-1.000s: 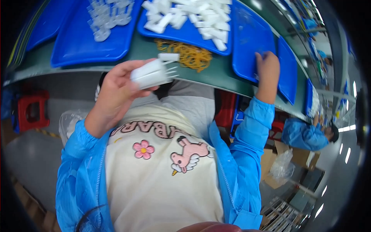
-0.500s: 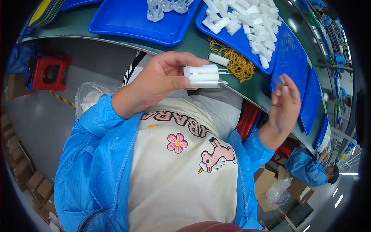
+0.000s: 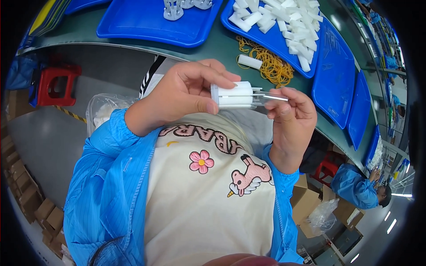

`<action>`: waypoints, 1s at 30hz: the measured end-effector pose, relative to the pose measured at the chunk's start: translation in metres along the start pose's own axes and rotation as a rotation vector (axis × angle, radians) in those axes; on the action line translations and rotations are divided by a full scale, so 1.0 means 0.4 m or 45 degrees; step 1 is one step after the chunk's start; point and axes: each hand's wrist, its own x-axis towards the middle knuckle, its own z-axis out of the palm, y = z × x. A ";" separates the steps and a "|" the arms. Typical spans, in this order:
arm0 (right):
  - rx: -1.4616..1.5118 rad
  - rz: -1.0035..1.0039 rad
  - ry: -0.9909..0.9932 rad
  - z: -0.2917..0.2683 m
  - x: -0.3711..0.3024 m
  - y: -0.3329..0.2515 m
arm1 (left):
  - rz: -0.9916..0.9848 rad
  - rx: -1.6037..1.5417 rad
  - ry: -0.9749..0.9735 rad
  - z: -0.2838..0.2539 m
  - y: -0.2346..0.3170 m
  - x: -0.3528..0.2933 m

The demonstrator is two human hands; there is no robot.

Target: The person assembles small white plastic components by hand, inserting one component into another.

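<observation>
My left hand point(image 3: 184, 91) grips a white pronged holder point(image 3: 235, 94) by its flat base, thumb below and fingers above. It lies sideways with white foam pieces packed among its prongs, and the thin prong ends point right. My right hand point(image 3: 295, 117) is at those ends, thumb and fingers pinching a thin, shiny strip point(image 3: 276, 98) that reaches toward the prongs. Blur hides whether the strip touches the holder. A single white foam piece point(image 3: 250, 61) lies on the table just beyond, beside a tangle of yellow-brown rubber bands point(image 3: 277, 68).
Several pronged holders point(image 3: 173, 11) stand in a blue tray point(image 3: 151, 37) at the far left. White foam pieces heap in another tray point(image 3: 257, 40). A blue tray point(image 3: 330, 91) farther right holds thin clear strips. A red stool point(image 3: 57, 84) stands left; a co-worker point(image 3: 355, 186) sits right.
My right hand has come left from over the table's right side to the prong ends, with the thin strip now visible in its fingers. My left hand keeps hold of the holder.
</observation>
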 end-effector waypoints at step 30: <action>-0.050 -0.222 -0.076 0.024 -0.004 0.075 | -0.097 0.519 -0.123 -0.020 0.078 0.003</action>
